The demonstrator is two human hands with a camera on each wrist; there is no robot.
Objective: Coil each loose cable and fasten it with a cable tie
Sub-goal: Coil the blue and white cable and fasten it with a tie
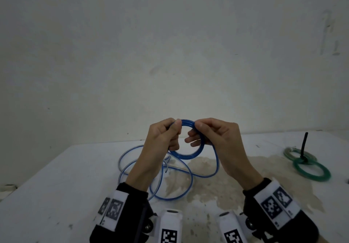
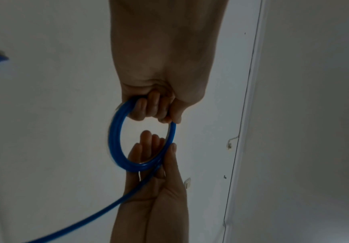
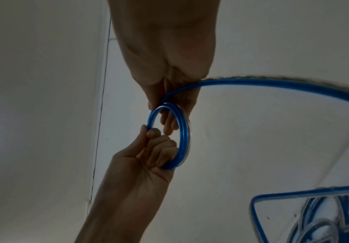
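From the head camera I see my left hand (image 1: 162, 138) and right hand (image 1: 213, 136) raised above the white table (image 1: 56, 186), both clamped on a small ring of translucent blue cable (image 1: 188, 154) wound in several turns. The rest of that cable trails down from my right hand into loose loops on the table. At the far right lies a green cable coil (image 1: 311, 169) already bound in a figure-eight by a black cable tie (image 1: 303, 146) whose tail stands up.

Left wrist view: my left fingers (image 2: 152, 106) curl around the ring's top, and the right thumb (image 2: 172, 151) presses its lower side.

Right wrist view: my right fingers (image 3: 169, 121) pass through the glossy ring, thumb pinching where the free strand leaves.
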